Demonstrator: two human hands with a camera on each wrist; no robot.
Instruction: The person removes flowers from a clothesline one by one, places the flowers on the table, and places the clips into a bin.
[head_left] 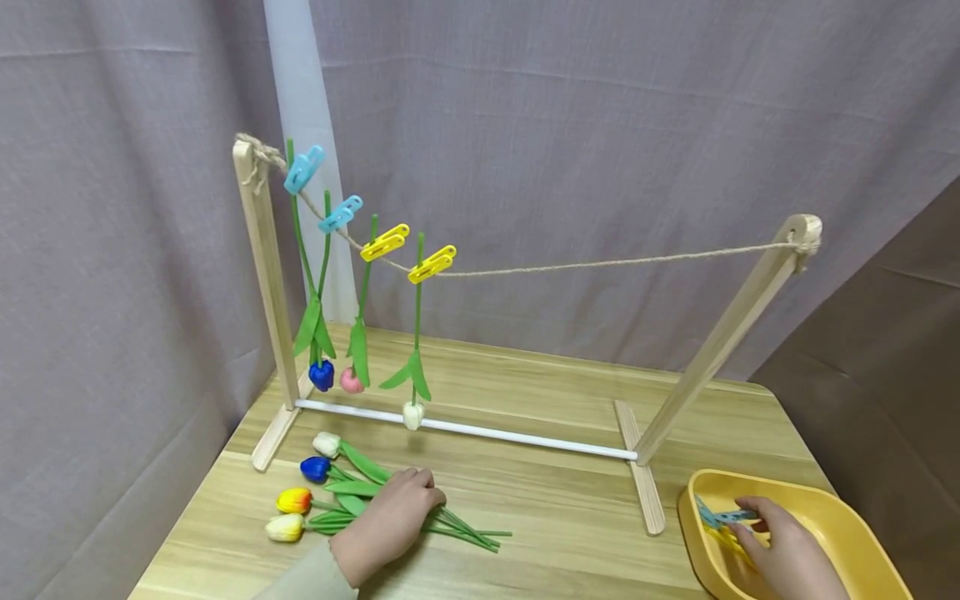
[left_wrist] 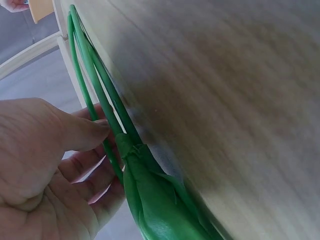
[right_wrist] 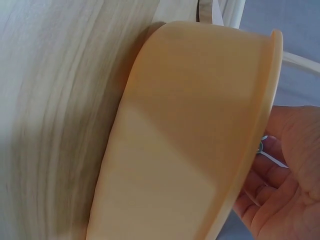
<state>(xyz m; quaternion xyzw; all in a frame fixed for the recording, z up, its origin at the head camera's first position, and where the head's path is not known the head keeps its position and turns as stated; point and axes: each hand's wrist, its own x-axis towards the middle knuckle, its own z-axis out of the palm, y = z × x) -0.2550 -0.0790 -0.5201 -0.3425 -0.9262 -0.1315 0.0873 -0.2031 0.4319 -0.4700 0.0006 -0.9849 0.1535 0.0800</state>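
Note:
My left hand is over the lying artificial tulips, and in the left wrist view its thumb and fingers pinch a green stem. Their heads, a white, a blue, an orange-yellow and a pale yellow one, point left. Inside the yellow bin, my right hand pinches a light blue clothespin. Yellow clothespins lie beneath it. In the right wrist view the bin's wall hides most of the clothespin.
A twine line sags between two wooden posts joined by a white rod. Blue clothespins and yellow clothespins hold tulips upside down on its left half. Grey curtains stand behind the wooden table.

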